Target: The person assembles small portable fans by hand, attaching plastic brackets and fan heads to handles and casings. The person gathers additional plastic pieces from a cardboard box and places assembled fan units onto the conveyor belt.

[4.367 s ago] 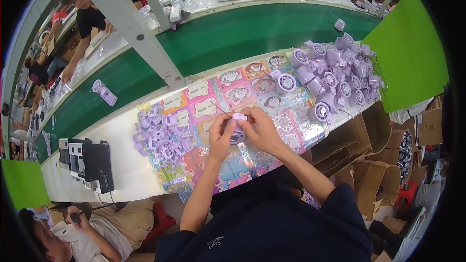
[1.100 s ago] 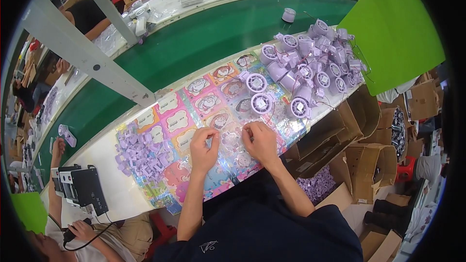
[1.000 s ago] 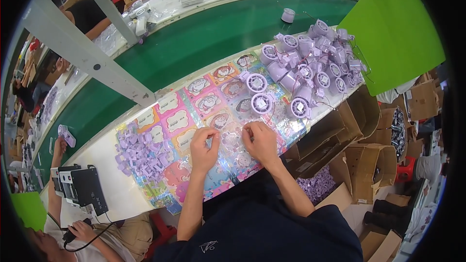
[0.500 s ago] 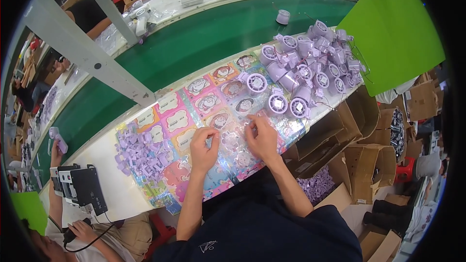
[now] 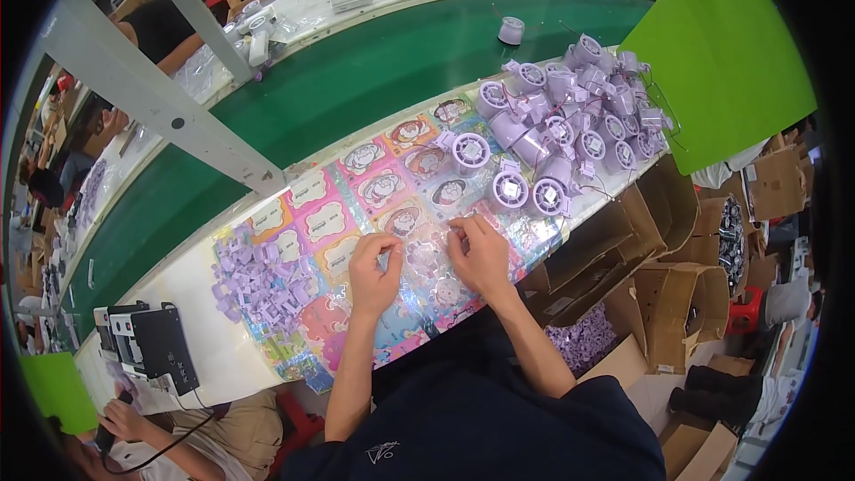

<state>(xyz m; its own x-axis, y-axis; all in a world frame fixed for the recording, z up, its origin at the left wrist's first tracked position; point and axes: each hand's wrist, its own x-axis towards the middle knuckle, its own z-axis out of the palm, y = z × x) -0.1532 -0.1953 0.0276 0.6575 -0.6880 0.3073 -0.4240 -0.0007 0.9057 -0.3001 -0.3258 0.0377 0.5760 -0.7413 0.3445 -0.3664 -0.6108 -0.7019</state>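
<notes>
Standing on the white table (image 5: 214, 303) at the left, a black box (image 5: 163, 349) can be seen. Next, small purple bits (image 5: 264, 283) are heaped on the left end of the bright picture mat (image 5: 383, 185). By the mat's middle, the left hand (image 5: 375, 272) is held with its fingers loosely curled and a little gap left at the thumb. The right hand (image 5: 481, 258) is held the same way. Near it, a round purple fan (image 5: 510, 189) is set down, and more purple fans (image 5: 592, 144) are piled farther right.

A black machine (image 5: 165, 349) stands on the white bench (image 5: 230, 358); a printed sheet (image 5: 423, 256) lies partly under heaped lilac parts (image 5: 264, 281).
</notes>
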